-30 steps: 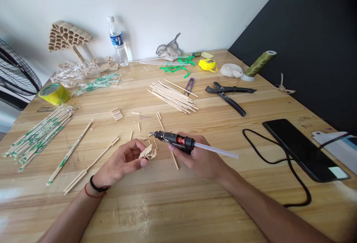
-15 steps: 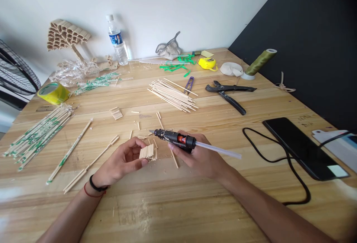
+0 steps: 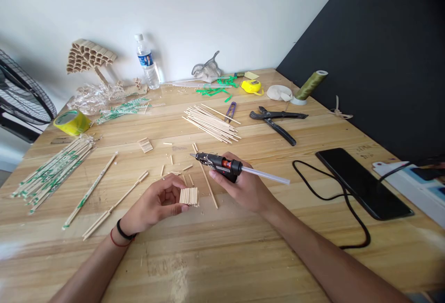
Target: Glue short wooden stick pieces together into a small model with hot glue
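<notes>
My left hand pinches a small block of short wooden stick pieces laid side by side, held just above the table. In my right hand is a black glue gun, a clear glue stick poking out of its back end. Its nozzle points left, above and apart from the block. Loose cut stick pieces lie just beyond my left hand. A flat panel of short sticks rests farther off to the left.
A bundle of wooden sticks, purple snips and black cutters lie beyond my hands. Wrapped chopsticks and yellow tape are on the left. A black phone and cable lie right. A water bottle stands at the wall.
The block in my left hand has turned so its row of sticks faces me more squarely, and shifted slightly right. The glue gun stays in my right hand. The camera view has shifted a little.
</notes>
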Action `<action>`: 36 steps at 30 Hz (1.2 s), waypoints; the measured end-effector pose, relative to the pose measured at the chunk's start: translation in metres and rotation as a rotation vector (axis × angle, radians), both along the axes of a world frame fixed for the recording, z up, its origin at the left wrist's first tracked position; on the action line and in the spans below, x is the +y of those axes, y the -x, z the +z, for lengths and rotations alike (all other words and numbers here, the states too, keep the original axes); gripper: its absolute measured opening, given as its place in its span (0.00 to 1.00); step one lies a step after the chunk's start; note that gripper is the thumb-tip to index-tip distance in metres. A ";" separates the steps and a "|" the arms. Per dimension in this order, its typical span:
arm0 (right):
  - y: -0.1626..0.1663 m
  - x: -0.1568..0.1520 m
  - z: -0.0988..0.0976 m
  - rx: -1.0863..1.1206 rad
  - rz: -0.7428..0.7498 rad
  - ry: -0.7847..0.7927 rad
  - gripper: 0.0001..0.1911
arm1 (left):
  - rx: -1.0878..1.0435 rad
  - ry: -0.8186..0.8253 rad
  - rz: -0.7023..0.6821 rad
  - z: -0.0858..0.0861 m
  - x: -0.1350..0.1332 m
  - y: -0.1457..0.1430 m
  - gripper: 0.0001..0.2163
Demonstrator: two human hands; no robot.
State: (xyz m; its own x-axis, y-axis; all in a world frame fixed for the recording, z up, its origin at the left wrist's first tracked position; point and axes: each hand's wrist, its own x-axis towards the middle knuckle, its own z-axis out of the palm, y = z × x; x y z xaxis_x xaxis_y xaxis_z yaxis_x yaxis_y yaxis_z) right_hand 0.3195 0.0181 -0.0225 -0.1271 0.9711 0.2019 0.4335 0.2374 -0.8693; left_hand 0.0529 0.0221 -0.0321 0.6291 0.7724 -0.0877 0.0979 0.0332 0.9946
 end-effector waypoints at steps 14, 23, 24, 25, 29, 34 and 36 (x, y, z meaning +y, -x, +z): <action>-0.001 0.004 -0.002 0.034 0.016 -0.036 0.12 | 0.187 -0.385 0.069 0.023 0.006 0.018 0.11; -0.001 0.007 -0.002 0.040 0.031 -0.093 0.11 | 0.598 -0.770 0.339 0.000 0.015 0.013 0.15; -0.001 0.007 -0.003 0.039 0.031 -0.099 0.11 | 0.600 -0.785 0.327 -0.001 0.013 0.010 0.14; -0.002 0.008 -0.003 0.036 0.027 -0.104 0.11 | 0.602 -0.797 0.319 -0.001 0.011 0.007 0.13; -0.002 0.011 -0.006 0.020 0.001 -0.117 0.09 | 0.672 -0.818 0.342 0.004 0.000 -0.006 0.09; -0.001 0.011 -0.006 0.003 -0.007 -0.120 0.10 | 0.728 -0.824 0.294 0.011 -0.004 -0.019 0.07; -0.001 0.010 -0.005 -0.002 -0.006 -0.121 0.10 | 0.732 -0.809 0.255 0.015 -0.002 -0.021 0.05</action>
